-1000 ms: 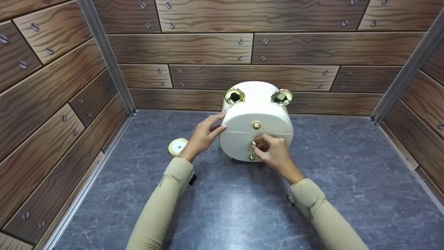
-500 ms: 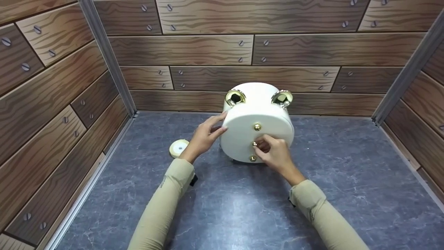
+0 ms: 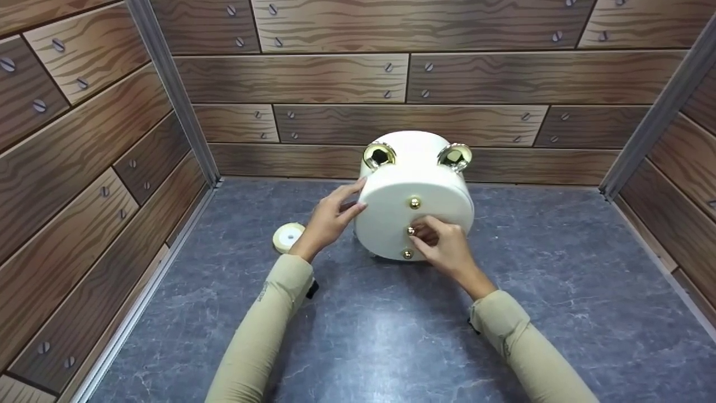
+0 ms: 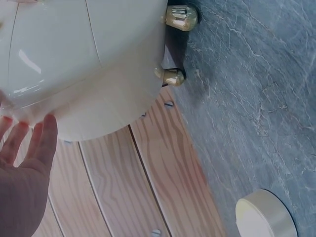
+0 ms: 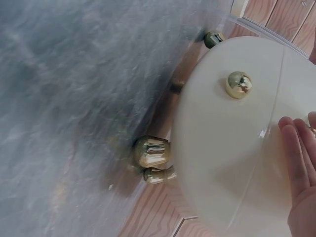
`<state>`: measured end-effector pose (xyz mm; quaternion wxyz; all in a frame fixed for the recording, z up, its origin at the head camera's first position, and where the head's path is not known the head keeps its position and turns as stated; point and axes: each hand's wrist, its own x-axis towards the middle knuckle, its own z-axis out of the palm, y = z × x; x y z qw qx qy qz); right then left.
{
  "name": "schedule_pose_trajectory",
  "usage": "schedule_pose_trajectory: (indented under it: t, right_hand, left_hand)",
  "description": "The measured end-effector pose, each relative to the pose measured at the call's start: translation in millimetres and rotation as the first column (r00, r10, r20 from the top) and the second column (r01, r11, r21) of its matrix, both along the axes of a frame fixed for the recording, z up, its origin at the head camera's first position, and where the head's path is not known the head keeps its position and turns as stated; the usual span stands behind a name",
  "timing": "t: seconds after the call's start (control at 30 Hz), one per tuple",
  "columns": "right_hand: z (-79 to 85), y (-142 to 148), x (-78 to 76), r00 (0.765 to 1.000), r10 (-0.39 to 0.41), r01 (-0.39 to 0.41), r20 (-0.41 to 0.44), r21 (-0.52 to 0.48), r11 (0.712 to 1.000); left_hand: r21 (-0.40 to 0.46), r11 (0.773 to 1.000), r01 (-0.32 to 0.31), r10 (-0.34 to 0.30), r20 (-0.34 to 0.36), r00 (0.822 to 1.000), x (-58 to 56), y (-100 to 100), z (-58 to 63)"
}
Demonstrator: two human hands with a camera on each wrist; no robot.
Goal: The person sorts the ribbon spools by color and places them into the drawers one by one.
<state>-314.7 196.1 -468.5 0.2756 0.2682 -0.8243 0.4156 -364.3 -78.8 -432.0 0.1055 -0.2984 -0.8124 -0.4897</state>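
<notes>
A white rounded drawer box stands upright, with gold ear-shaped rings on top and gold feet below. Three round gold knobs run down its flat front, the top knob and bottom knob being free. My right hand pinches the middle knob between thumb and fingers; in the right wrist view the fingers largely hide it. The fingers of my left hand are extended and touch the box's left side. Thin seams cross the front in both wrist views.
A pale yellow roll with a white core lies on the grey marbled surface, left of the box and beside my left wrist. Wood-patterned panels wall in the back and both sides.
</notes>
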Motion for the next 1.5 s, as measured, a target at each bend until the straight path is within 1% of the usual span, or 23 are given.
schedule_pose_trajectory:
  t: [0.1,0.2,0.4,0.6,0.7,0.8,0.97,1.07,1.3,1.5]
  right_hand:
    - [-2.4,2.9,1.2,1.0,0.017,-0.017,0.013,-0.026,1.0]
    - [-4.7,5.8,2.7,0.999,0.03,-0.029,0.034,-0.028,0.999]
    - [-11.4,11.0,3.3,0.994,0.049,-0.054,0.093,0.052,0.997]
    - [-17.3,11.0,-0.5,0.982,0.044,-0.066,0.182,0.119,0.991]
    - [-20.1,8.9,-1.5,0.972,0.053,-0.086,0.23,0.135,0.987]
    - [-22.1,6.2,-1.7,0.965,0.053,-0.091,0.256,0.142,0.986]
    - [-25.2,4.3,-2.0,0.965,0.047,-0.09,0.256,0.16,0.983]
    - [-27.5,4.5,-2.8,0.966,0.056,-0.102,0.253,0.171,0.98]
    - [-31.1,5.1,-4.5,0.954,0.073,-0.135,0.289,0.201,0.97]
    - [-30.5,2.5,-6.0,0.959,0.047,-0.111,0.279,0.217,0.97]
  left_hand:
    - [-0.013,1.0,-0.021,0.021,-0.032,0.999,1.8,2.2,-0.9]
    - [-0.024,0.999,-0.042,0.04,-0.068,0.997,3.0,4.1,-2.7]
    - [-0.038,0.997,-0.072,0.067,-0.12,0.99,1.6,5.8,-3.9]
    - [-0.053,0.993,-0.103,0.093,-0.156,0.983,-0.4,5.3,-2.7]
    - [-0.049,0.994,-0.1,0.092,-0.156,0.983,-1.2,4.8,-3.2]
    - [-0.035,0.996,-0.087,0.081,-0.15,0.985,-1.8,4.3,-4.1]
    - [-0.027,0.997,-0.07,0.065,-0.136,0.989,-1.9,3.7,-4.8]
    - [-0.036,0.997,-0.072,0.067,-0.124,0.99,-1.7,3.4,-4.8]
    - [-0.057,0.996,-0.074,0.068,-0.104,0.992,0.6,2.7,-3.9]
    - [-0.052,0.996,-0.069,0.063,-0.098,0.993,1.5,3.5,-3.9]
